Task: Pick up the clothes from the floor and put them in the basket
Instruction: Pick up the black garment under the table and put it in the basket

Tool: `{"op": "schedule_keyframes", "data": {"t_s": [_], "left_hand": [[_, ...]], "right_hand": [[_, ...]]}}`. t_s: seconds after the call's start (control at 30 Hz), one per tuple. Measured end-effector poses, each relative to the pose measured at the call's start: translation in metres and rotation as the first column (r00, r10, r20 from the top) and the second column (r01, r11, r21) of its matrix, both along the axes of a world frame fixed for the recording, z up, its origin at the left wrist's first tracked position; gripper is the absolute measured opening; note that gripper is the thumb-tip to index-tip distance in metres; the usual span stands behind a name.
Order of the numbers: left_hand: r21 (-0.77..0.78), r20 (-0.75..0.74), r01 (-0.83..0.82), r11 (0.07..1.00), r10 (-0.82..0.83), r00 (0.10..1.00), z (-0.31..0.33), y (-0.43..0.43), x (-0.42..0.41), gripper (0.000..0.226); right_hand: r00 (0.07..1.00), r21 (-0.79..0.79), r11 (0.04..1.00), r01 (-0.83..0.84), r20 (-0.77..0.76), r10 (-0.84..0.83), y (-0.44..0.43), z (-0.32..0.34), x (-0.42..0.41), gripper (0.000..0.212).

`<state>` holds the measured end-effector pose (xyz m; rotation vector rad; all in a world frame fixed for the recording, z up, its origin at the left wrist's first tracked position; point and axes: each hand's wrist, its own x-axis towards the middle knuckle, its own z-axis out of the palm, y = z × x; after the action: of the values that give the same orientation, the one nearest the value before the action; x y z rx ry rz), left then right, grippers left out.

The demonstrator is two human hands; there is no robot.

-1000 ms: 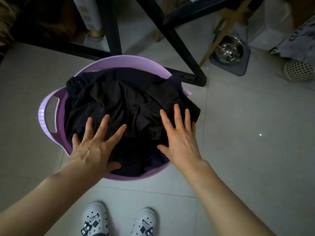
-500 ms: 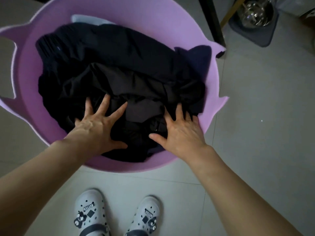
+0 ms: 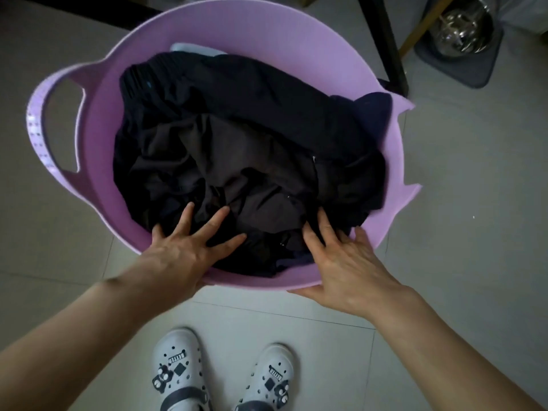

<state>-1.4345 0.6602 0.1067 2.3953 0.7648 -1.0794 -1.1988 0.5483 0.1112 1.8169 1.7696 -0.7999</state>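
Observation:
A purple plastic basket (image 3: pixel 267 31) with a handle on its left side stands on the tiled floor below me. Dark clothes (image 3: pixel 243 143), black and dark brown, fill it, with a pale item (image 3: pixel 192 50) peeking out at the back. My left hand (image 3: pixel 184 247) lies flat on the clothes at the near edge, fingers spread. My right hand (image 3: pixel 341 262) rests over the near right rim, fingers apart and touching the dark fabric, thumb outside the basket. Neither hand grips anything.
A black table leg (image 3: pixel 382 43) stands just behind the basket at the right. A metal bowl (image 3: pixel 465 28) on a dark mat sits at the far right. My white clogs (image 3: pixel 178 372) are on the floor directly below the basket.
Both hands slid back toward the near rim of the basket; the right hand now lies over the rim. The view has shifted so more of the basket shows.

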Motion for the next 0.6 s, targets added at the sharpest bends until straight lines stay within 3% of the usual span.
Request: {"op": "schedule_keyframes", "data": {"t_s": [0.3, 0.6], "left_hand": [[0.093, -0.023, 0.056, 0.994, -0.054, 0.998, -0.001, 0.072, -0.001, 0.083], [0.104, 0.043, -0.025, 0.994, 0.021, 0.999, -0.009, 0.053, 0.011, 0.086]], "right_hand": [[0.983, 0.037, 0.982, 0.184, -0.037, -0.182, 0.039, -0.01, -0.017, 0.117], [0.989, -0.035, 0.989, 0.146, -0.025, -0.147, 0.05, -0.001, 0.009, 0.122]]}}
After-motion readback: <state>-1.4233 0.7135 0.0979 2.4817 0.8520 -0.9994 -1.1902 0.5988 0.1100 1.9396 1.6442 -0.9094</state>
